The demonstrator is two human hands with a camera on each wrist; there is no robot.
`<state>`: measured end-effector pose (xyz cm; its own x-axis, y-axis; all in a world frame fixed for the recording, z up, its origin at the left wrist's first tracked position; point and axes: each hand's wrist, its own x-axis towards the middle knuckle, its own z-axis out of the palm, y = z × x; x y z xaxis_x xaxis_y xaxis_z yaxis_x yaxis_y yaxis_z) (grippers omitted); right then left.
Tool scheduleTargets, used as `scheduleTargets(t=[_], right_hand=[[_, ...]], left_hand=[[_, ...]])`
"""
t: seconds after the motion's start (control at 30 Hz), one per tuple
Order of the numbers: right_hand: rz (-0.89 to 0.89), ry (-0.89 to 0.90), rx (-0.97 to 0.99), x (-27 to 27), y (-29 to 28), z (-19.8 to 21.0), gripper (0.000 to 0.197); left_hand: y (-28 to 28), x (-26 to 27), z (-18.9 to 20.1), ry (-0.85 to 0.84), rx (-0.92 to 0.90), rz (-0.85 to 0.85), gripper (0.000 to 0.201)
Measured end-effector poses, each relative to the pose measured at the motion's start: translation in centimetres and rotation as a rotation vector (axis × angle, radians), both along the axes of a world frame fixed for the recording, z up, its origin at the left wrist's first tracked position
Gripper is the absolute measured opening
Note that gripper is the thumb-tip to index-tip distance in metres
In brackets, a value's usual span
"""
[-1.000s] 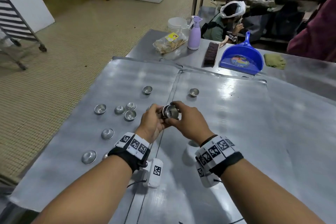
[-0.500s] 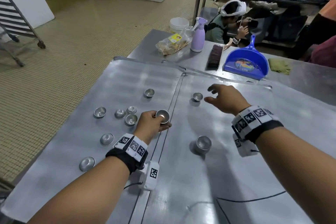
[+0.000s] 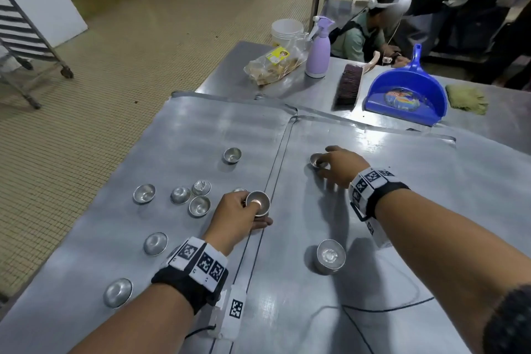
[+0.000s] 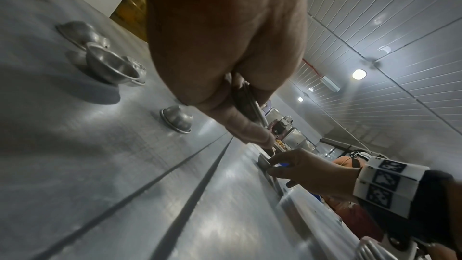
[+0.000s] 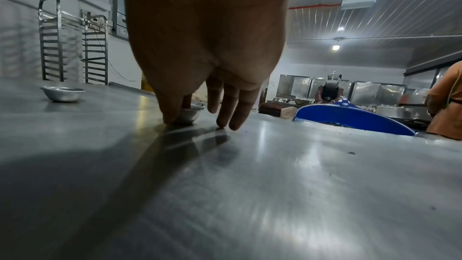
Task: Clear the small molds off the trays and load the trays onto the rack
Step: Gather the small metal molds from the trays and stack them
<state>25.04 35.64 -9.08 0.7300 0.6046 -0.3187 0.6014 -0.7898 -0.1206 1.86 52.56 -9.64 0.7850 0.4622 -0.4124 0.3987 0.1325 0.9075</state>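
1. The left hand (image 3: 234,217) holds a stack of small molds (image 3: 258,203) over the seam between the two trays. Its grip is clamped on the stack, thumb hooked over the rim. It holds the same stack, at the same spot, as half a second ago.
2. The right hand (image 3: 340,168) has reached the lone mold (image 3: 317,160) near the far edge of the right tray (image 3: 402,224). Half a second ago that hand hovered beside the mold, apart from it. Now the thumb and forefinger are pinched on its rim and wall while it sits on the tray; in the right wrist view the other fingers (image 5: 235,104) point down, tips at the tray surface.
3. One second ago both hands met over the seam at the stack; the right has since gone out toward the far edge.
4. A second stack of molds (image 3: 330,256) stands upright on the right tray toward the near edge, well apart from both hands, unchanged from half a second ago.
5. On the left tray (image 3: 115,238), loose molds lie as before: one (image 3: 232,154) toward the far edge, a cluster (image 3: 189,195) mid-tray just left of the left hand, one (image 3: 155,243) nearer, one (image 3: 117,292) toward the near left corner.
6. Beyond the trays, on the counter (image 3: 502,121): a blue dustpan (image 3: 408,98), a brush (image 3: 347,85), a lilac spray bottle (image 3: 317,52), a bag of food (image 3: 273,66).
7. The rack (image 3: 20,34) stands on the floor at the left, well apart from the counter.
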Motion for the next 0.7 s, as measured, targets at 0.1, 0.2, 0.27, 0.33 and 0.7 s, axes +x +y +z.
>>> scheduleTargets(t=[0.1, 0.2, 0.27, 0.33, 0.7], right_hand=[[-0.003, -0.04, 0.014, 0.0, -0.6, -0.5, 0.027], [0.006, -0.054, 0.02, -0.3, -1.5, -0.5, 0.022], [0.009, -0.055, 0.002, -0.7, -2.0, -0.1, 0.018], [-0.017, -0.048, -0.013, -1.6, -2.4, 0.3, 0.018], [-0.15, 0.034, 0.043, -8.2, -7.3, 3.0, 0.038]], left_hand=[[-0.3, -0.2, -0.2, 0.001, -0.003, 0.005, 0.018], [-0.8, -0.4, 0.0, 0.004, -0.021, 0.003, 0.018], [-1.1, -0.5, 0.1, 0.014, -0.033, 0.004, 0.018], [-1.5, -0.7, 0.4, 0.019, -0.042, 0.006, 0.017], [-2.7, -3.1, 4.1, -0.012, -0.009, 0.001, 0.019]])
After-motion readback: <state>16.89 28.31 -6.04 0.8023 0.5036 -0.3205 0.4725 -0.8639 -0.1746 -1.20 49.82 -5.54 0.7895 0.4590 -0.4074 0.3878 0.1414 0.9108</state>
